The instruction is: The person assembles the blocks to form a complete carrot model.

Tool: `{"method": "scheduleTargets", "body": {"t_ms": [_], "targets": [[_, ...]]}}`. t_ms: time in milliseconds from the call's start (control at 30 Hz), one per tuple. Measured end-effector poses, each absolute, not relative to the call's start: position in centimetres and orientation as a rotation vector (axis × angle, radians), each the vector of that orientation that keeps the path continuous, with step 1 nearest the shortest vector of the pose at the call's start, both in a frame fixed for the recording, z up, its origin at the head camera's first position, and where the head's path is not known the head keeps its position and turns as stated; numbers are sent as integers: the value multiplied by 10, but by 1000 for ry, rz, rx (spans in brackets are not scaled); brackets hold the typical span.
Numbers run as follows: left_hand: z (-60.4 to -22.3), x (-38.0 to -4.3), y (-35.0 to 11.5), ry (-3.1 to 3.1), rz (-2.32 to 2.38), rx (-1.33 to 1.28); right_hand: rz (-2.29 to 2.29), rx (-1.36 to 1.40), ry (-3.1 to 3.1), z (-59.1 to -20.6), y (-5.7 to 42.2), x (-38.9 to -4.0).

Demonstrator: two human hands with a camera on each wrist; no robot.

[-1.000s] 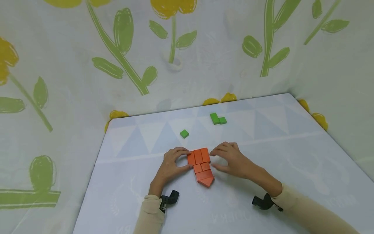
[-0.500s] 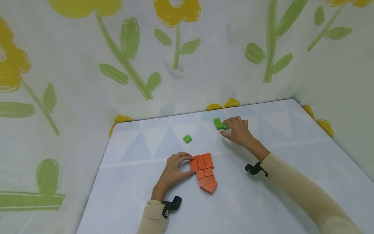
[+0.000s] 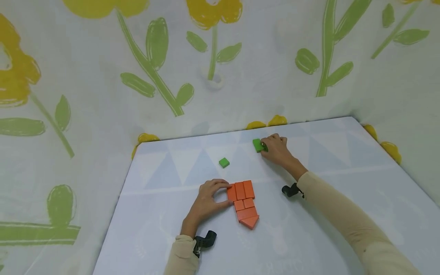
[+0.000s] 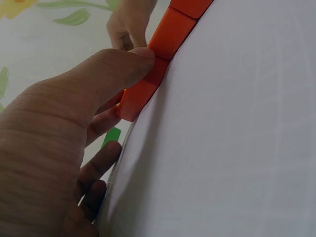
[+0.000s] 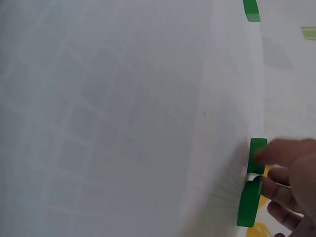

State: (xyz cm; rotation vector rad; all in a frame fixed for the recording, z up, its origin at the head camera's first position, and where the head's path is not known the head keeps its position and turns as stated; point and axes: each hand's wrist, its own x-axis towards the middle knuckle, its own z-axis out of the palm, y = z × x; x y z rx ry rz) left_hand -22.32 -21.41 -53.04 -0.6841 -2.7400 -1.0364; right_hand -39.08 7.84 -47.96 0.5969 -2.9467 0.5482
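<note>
Several flat orange blocks [image 3: 245,190] lie edge to edge on the table: three rectangles in a row, then two small squares, a wider rectangle and a triangle tip. My left hand [image 3: 208,198] holds the leftmost orange rectangle [image 3: 232,192] between thumb and index finger at its two ends; the left wrist view shows the thumb [image 4: 140,57] on its edge. Farther off, my right hand [image 3: 277,149] pinches a small green block [image 3: 265,147], mostly hidden by the fingers. Right beside it lies a green rectangle [image 3: 257,145]. In the right wrist view, fingertips touch the green blocks [image 5: 250,203].
A lone green square [image 3: 224,162] lies between the orange blocks and the table's far edge. The pale patterned table [image 3: 154,214] meets a flower-print cloth [image 3: 261,76] at the back. Black wrist cameras [image 3: 206,239] sit on both wrists.
My right hand has left the right side of the orange blocks, reached away to the green pair and brought its fingers together on the small block. The left hand stays on the orange rectangle.
</note>
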Motion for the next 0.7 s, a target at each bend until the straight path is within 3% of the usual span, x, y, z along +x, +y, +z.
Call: {"method": "scheduleTargets", "body": {"t_ms": [400, 700], "targets": [[-533, -223, -212, -2728, -1040, -694, 576, 463, -2938, -484, 67, -392], [-529, -224, -212, -2714, -1022, -695, 828, 759, -2771, -462, 69, -363]]}}
